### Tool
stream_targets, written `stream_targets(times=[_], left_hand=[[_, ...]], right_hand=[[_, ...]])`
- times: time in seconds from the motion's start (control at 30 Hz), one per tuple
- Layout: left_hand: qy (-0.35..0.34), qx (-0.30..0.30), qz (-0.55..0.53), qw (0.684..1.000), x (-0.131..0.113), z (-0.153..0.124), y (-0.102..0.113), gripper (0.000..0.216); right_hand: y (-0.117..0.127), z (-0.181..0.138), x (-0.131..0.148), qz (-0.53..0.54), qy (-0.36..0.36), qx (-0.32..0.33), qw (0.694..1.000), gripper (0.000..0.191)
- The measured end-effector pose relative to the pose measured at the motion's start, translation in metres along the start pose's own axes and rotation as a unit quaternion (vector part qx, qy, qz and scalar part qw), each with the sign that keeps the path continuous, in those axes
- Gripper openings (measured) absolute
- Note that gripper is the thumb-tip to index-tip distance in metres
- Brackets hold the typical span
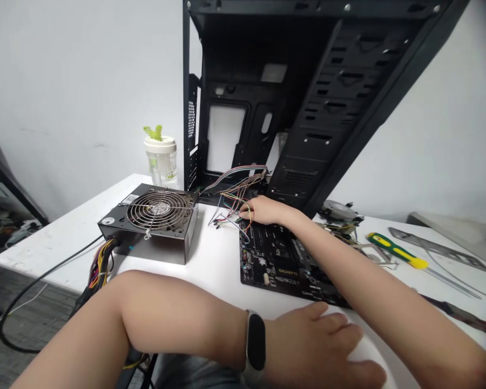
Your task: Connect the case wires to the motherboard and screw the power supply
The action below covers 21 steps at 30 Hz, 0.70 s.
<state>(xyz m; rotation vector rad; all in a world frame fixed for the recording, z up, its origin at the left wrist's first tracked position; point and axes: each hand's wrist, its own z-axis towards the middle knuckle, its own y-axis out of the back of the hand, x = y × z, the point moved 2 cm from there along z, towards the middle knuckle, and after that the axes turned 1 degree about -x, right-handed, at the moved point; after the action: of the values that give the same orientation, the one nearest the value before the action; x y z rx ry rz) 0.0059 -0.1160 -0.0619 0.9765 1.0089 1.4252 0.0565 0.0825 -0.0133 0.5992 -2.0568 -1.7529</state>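
The motherboard (281, 265) lies flat on the white table (210, 254), directly in front of the open computer case (308, 108). The right hand (263, 209) rests at the motherboard's far edge, fingers curled among the coloured front-panel wires (235, 192); whether it grips a connector cannot be told. The left hand (319, 346), with a wristband (254, 346) on its wrist, lies palm-down and loosely spread on the table just before the motherboard's near edge, holding nothing. A power supply (154, 221) sits left of the motherboard; a screwdriver (397, 251) lies to its right.
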Motion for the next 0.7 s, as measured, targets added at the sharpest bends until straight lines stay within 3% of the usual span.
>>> stream_targets(times=[0.13,0.33,0.53,0.6,0.7], left_hand=[[-0.016,-0.033,0.017,0.999,0.002,-0.001,-0.002,0.034],[-0.013,-0.021,0.036,0.999,0.001,0.0,0.002,0.039],[-0.009,0.057,0.042,0.997,-0.003,0.003,0.004,0.051],[0.021,0.056,0.047,0.997,0.001,0.005,0.007,0.066],[0.096,-0.022,0.041,0.994,0.008,0.003,0.03,0.074]], right_hand=[[-0.002,-0.007,-0.01,0.038,-0.02,-0.022,0.999,0.034],[0.001,-0.016,-0.01,0.071,-0.016,-0.012,0.997,0.032],[0.03,-0.036,-0.003,0.066,0.003,0.008,0.998,0.034],[0.051,-0.058,-0.005,0.064,-0.007,-0.027,0.998,0.042],[0.088,-0.118,-0.013,0.097,-0.046,-0.169,0.98,0.051]])
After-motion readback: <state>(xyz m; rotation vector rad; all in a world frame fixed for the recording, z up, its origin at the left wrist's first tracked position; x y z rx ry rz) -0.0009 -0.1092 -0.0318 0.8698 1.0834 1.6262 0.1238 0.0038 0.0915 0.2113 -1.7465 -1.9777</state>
